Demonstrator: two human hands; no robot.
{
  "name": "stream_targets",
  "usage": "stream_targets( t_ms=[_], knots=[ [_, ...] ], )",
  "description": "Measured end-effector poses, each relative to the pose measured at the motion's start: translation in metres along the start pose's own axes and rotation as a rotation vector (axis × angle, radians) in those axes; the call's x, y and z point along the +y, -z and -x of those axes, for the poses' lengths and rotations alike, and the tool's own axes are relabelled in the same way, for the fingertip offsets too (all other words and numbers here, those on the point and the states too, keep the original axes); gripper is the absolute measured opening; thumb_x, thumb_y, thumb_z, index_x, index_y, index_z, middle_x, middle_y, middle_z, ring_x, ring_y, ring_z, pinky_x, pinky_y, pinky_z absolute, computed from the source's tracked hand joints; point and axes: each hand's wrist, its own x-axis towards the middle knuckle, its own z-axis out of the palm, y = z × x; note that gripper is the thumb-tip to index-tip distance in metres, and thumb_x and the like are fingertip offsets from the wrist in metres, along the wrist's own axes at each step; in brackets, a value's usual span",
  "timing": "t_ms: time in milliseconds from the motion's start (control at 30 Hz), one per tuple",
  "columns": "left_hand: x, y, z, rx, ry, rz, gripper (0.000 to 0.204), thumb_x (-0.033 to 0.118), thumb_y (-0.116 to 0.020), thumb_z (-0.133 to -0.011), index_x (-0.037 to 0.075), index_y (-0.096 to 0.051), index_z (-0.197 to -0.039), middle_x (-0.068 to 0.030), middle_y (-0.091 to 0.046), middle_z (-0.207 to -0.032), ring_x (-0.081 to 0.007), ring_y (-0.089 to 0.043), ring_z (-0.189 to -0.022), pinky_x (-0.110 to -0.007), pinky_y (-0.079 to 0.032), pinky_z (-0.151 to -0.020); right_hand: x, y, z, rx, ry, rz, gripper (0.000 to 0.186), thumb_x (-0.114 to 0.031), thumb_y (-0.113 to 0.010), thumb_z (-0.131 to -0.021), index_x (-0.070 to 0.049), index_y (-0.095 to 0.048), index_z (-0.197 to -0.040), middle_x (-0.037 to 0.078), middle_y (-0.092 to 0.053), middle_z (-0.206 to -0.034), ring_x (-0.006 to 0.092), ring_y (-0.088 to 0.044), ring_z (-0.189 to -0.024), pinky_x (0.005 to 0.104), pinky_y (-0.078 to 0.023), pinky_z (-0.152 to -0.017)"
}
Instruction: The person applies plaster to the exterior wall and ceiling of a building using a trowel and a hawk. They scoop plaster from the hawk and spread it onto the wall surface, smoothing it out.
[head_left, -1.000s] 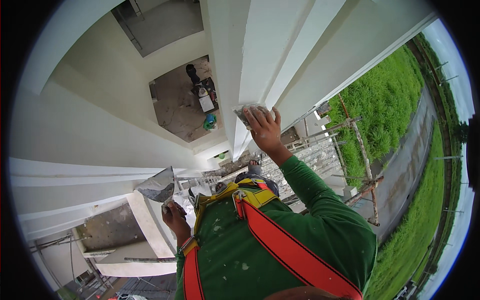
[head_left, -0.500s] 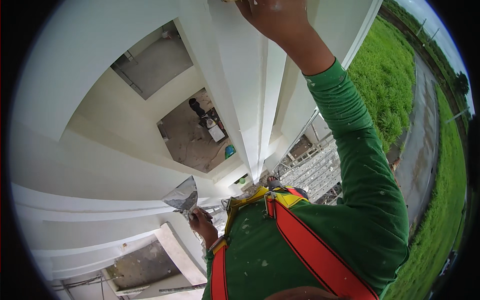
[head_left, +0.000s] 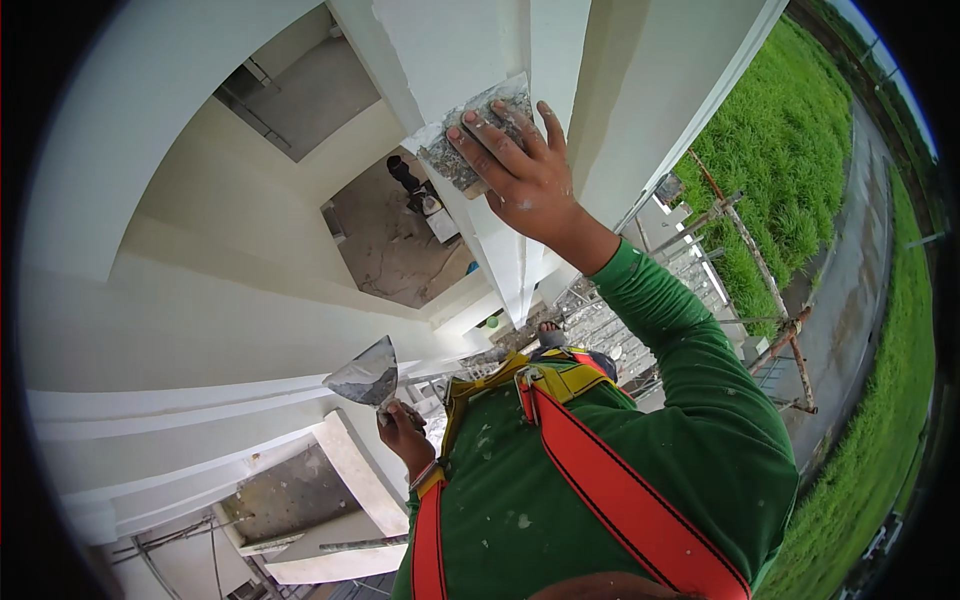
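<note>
A tall white column runs down from the top centre of the frame, with a field of bright grass filling the upper right and rust-coloured scaffold poles standing below it. At lower centre, a worker in a paint-flecked green shirt wears a red-and-yellow safety harness.

At upper centre, the right hand holds a putty-crusted rectangular spreader blade at the column's face, fingers splayed across its back—the thumb is hidden from view. The plate looks thin, light and fairly stiff, its rough crust likely giving some grip, though wet filler could turn it slick. The best hold is probably this one: fingers spread over the back, close to the lower edge, leaving the leading edge bare.

Left of centre, the left hand is wrapped around the short handle of a flared putty knife, blade up. The knife should be light—its broad metal blade springy and perhaps sharp at the corners—so the handle is the place to grasp.
</note>
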Motion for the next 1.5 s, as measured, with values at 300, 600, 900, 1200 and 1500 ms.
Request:
stream_targets(
  t_ms=[300,600,900,1200,1500],
  knots=[
    [0.022,-0.013,0.008,0.043,0.025,-0.146,0.028,0.030,-0.054,-0.102,0.008,-0.054,-0.085,0.0014,-0.050,-0.065,-0.0083,-0.046,-0.052,-0.024,-0.034,-0.046,-0.005,-0.055,0.124,-0.182,-0.048,-0.089,0.053,-0.015,-0.065,-0.081,-0.021,-0.064,-0.134,0.000,-0.055,-0.135,0.0258,-0.052,-0.127,0.0618,-0.033,-0.110],
    [0.052,-0.023,0.019,0.011,0.078,-0.208,0.023,0.027,-0.057,-0.101,0.008,-0.055,-0.088,0.0003,-0.054,-0.070,-0.0087,-0.050,-0.056,-0.023,-0.039,-0.049,-0.008,-0.114,0.240,-0.206,-0.105,-0.127,0.048,-0.019,-0.062,-0.085,-0.023,-0.064,-0.133,-0.002,-0.053,-0.138,0.0236,-0.050,-0.129,0.0591,-0.034,-0.112],
    [0.064,-0.033,-0.026,-0.369,0.154,-0.077,0.019,0.024,-0.058,-0.102,0.005,-0.055,-0.101,-0.0052,-0.058,-0.079,-0.0132,-0.055,-0.059,-0.025,-0.046,-0.054,-0.040,-0.098,0.288,-0.450,-0.411,-0.336,0.061,-0.018,-0.074,-0.073,-0.017,-0.061,-0.132,0.005,-0.057,-0.131,0.0252,-0.056,-0.116,0.0491,-0.041,-0.102],
    [0.085,-0.101,-0.041,-0.948,0.238,-0.026,0.030,0.032,-0.061,-0.099,0.003,-0.055,-0.095,-0.0067,-0.058,-0.076,-0.0130,-0.054,-0.058,-0.026,-0.044,-0.052,-0.109,0.003,0.158,0.716,-1.327,-0.920,0.023,-0.003,-0.055,-0.090,-0.006,-0.057,-0.113,0.009,-0.065,-0.105,0.0211,-0.067,-0.088,0.0289,-0.053,-0.079],
    [0.094,-0.084,-0.031,-0.925,0.200,0.180,0.025,0.027,-0.062,-0.099,0.003,-0.054,-0.098,-0.0079,-0.057,-0.077,-0.0137,-0.054,-0.058,-0.026,-0.044,-0.051,-0.098,0.061,0.222,-0.112,-0.894,-1.316,0.013,-0.002,-0.046,-0.084,0.003,-0.055,-0.092,0.013,-0.061,-0.090,0.0261,-0.060,-0.077,0.0376,-0.051,-0.078]
  ],
)
